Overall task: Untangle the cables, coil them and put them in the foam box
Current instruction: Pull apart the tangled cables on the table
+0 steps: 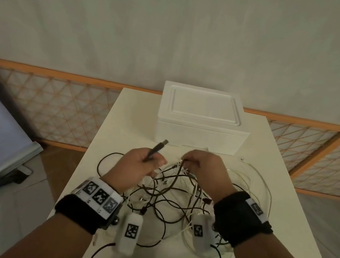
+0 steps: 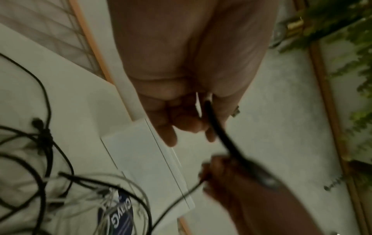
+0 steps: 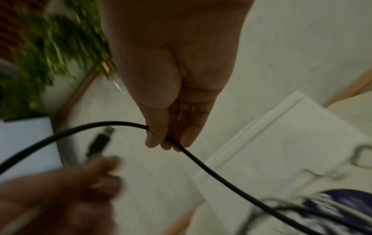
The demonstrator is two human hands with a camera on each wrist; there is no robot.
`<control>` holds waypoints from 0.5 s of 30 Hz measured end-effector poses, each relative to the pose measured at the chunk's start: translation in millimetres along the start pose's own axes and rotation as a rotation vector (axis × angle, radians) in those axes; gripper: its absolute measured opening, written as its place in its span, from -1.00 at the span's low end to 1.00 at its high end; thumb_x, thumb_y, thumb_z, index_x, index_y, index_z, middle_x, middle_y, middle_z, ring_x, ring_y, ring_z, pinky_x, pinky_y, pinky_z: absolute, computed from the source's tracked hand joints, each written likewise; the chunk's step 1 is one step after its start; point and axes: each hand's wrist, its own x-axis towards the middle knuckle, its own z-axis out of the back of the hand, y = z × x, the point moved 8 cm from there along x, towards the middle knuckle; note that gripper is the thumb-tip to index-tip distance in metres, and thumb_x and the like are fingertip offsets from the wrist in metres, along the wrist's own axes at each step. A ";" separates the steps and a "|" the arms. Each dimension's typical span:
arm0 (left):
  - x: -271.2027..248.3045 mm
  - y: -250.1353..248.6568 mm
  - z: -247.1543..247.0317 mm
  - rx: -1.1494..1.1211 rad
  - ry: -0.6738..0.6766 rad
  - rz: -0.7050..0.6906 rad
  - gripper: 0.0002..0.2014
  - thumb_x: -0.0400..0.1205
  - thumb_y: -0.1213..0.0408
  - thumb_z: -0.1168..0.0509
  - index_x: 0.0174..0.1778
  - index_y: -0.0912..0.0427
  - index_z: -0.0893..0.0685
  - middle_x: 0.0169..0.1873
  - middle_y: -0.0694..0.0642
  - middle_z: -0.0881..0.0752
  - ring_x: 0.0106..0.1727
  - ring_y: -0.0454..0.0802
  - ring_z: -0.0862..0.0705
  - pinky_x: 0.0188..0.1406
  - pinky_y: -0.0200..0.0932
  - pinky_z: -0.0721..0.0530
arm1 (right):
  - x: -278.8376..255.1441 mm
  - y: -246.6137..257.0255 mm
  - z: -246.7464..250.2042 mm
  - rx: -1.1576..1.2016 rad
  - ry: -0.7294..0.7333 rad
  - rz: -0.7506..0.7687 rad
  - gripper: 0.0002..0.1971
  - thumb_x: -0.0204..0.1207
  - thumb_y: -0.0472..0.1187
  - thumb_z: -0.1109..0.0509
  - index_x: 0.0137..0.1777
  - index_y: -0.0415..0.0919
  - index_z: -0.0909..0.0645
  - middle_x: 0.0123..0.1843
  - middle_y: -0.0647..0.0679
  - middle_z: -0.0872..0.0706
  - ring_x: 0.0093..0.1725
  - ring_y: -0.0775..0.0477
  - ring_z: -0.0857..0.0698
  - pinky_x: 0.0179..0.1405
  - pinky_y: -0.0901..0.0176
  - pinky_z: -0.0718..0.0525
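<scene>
left hand (image 1: 140, 165) grips thin black USB cable (image 3: 211, 171), plug (image 1: 160, 146) pointing up and away toward closed white foam box (image 1: 201, 120) | right hand (image 1: 200, 169) pinches same cable (above tangle (image 1: 167, 193)) | white table (image 1: 266, 188)

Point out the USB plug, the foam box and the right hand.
USB plug (image 1: 164, 142), head view, on its metal tip.
foam box (image 1: 198, 139), head view, on its front wall.
right hand (image 1: 204, 167), head view, on its back.

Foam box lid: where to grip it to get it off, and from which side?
Judging by shape, take the foam box lid by its overhanging rim at the two short sides, from above. It sits closed and flat; the seam rings the foam box, and the top offers no handle.
</scene>
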 end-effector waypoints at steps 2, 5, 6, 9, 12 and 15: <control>2.8 -7.2 -20.3 0.139 0.078 -0.044 -0.85 0.59 0.21 -0.41 -0.04 -0.18 -0.76 -0.07 -0.11 -0.77 -0.05 -0.19 -0.72 0.24 -0.11 -0.65 | 5.1 19.3 11.5 0.129 -0.075 0.039 -0.83 0.44 -0.40 -0.45 -0.11 -0.14 -0.79 -0.31 0.30 -0.68 -0.28 0.41 -0.64 -0.18 0.62 -0.49; 4.6 -12.1 -42.1 0.040 0.135 -0.038 -0.91 0.36 -0.06 -0.44 -0.25 -0.26 -0.78 -0.13 -0.01 -0.78 0.00 -0.08 -0.70 0.22 -0.01 -0.61 | 3.5 39.2 15.5 0.184 -0.114 0.130 -0.77 0.35 -0.48 -0.47 -0.16 -0.14 -0.81 -0.26 0.27 -0.66 -0.21 0.37 -0.64 -0.19 0.59 -0.52; 4.9 -11.5 -44.3 -0.022 0.114 -0.027 -0.86 0.31 -0.09 -0.43 -0.30 -0.18 -0.80 -0.18 0.07 -0.77 -0.02 0.02 -0.70 0.23 0.12 -0.62 | 1.5 41.7 16.3 0.190 -0.134 0.158 -0.75 0.33 -0.49 -0.49 -0.16 -0.13 -0.81 -0.23 0.23 -0.63 -0.21 0.33 -0.63 -0.22 0.58 -0.51; 7.1 -11.2 -38.1 -0.184 0.003 -0.020 -0.90 0.47 0.10 -0.45 -0.28 0.03 -0.81 -0.19 0.24 -0.79 -0.06 0.25 -0.76 0.16 0.21 -0.71 | -6.3 27.6 15.6 0.216 -0.189 0.124 -0.71 0.33 -0.29 -0.60 -0.08 0.12 -0.70 -0.22 0.17 -0.58 -0.26 0.21 -0.60 -0.29 0.49 -0.52; 9.4 -24.8 -31.9 -0.303 -0.012 -0.089 -0.85 0.64 0.37 -0.29 -0.14 0.17 -0.77 -0.16 0.11 -0.83 -0.14 0.05 -0.79 0.01 -0.04 -0.78 | -15.7 -4.3 -22.5 0.049 0.097 -0.032 -0.85 0.45 -0.16 -0.52 -0.07 0.07 -0.63 -0.19 0.09 -0.67 -0.25 0.16 -0.61 -0.20 0.31 -0.53; 6.9 -39.0 -30.9 -0.312 0.031 -0.172 -0.81 0.63 0.35 -0.28 -0.16 0.10 -0.80 -0.12 0.08 -0.83 -0.11 0.01 -0.78 0.02 -0.09 -0.77 | -26.3 -30.9 -44.5 -0.110 0.234 -0.098 -0.89 0.55 -0.20 -0.39 -0.01 -0.18 -0.72 -0.04 -0.06 -0.75 -0.05 0.01 -0.67 -0.09 0.29 -0.48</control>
